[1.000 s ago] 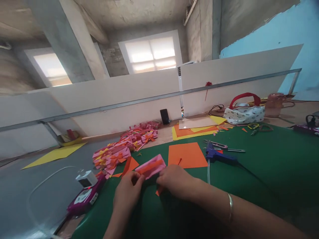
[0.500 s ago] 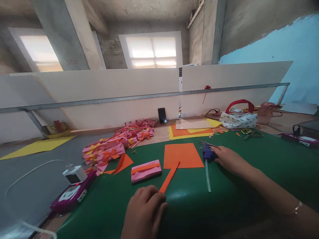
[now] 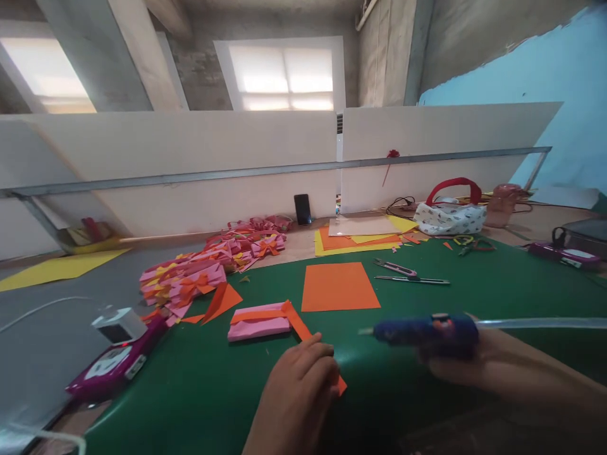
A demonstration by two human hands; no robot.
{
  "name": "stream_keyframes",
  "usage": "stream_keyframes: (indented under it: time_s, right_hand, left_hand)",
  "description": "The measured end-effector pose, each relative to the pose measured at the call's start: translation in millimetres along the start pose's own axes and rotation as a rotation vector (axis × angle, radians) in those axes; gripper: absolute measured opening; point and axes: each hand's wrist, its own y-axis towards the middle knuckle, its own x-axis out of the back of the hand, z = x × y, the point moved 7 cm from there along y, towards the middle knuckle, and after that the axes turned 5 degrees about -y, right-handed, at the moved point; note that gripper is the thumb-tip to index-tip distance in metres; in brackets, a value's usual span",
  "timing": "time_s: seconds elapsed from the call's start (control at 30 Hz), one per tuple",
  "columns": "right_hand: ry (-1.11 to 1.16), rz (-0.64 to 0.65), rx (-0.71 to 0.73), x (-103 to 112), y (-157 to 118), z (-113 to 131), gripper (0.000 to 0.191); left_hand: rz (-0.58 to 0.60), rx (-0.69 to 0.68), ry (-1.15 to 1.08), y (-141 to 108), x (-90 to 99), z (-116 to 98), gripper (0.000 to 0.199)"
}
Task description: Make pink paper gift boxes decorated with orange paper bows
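My left hand [image 3: 301, 385] is closed on an orange paper strip [image 3: 298, 323], whose far end touches the pink folded paper piece [image 3: 262, 327]. An orange band runs along that pink piece. On the right, my right hand [image 3: 455, 360] grips a blue glue gun [image 3: 427, 333], its nozzle pointing left and a long clear glue stick coming out of its back. Behind the hands an orange paper square [image 3: 340, 287] lies flat on the green mat [image 3: 190, 392].
Pink and orange paper bows [image 3: 203, 272] are heaped at the back left. A purple power strip [image 3: 114, 363] holds a white charger. A cutter [image 3: 396, 268] and tweezers [image 3: 412, 280] lie behind the glue gun. Farther back are a phone [image 3: 302, 209] and a white bag [image 3: 449, 218].
My right hand has lifted the glue gun and brought it nearer, turning its nozzle left. My left hand has shifted right, and the strip's far end now meets the pink piece.
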Motion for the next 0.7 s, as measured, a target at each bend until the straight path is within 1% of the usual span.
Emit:
stream_keyframes:
  time_s: [0.07, 0.17, 0.23, 0.3, 0.4, 0.53, 0.7]
  right_hand:
    - [0.027, 0.046, -0.024, -8.9, -7.7, 3.2, 0.026]
    - [0.014, 0.107, -0.062, -14.3, -7.3, 9.6, 0.026]
    - [-0.005, 0.122, -0.089, -11.8, -2.1, 11.9, 0.023]
    - [-0.029, 0.114, -0.094, -7.0, 4.3, 12.7, 0.019]
    - [-0.089, 0.101, -0.091, -2.4, 13.0, 11.1, 0.018]
    - [-0.163, 0.073, -0.070, -1.5, 22.1, 14.0, 0.017]
    - [-0.270, 0.177, -0.056, -8.3, 31.2, 23.4, 0.020]
  left_hand:
    - [0.023, -0.047, 0.065, 0.6, -6.4, 0.6, 0.023]
    - [0.058, -0.097, 0.214, 4.1, -18.3, -2.2, 0.040]
    - [0.049, -0.083, 0.288, 7.9, -22.7, -3.4, 0.049]
    - [0.015, -0.057, 0.316, 10.4, -23.7, -3.9, 0.054]
    - [-0.037, -0.067, 0.326, 9.8, -23.8, -4.6, 0.056]
    - [-0.051, -0.098, 0.347, 6.6, -25.8, -1.7, 0.057]
    - [-0.051, -0.108, 0.363, 6.6, -24.2, -0.9, 0.055]
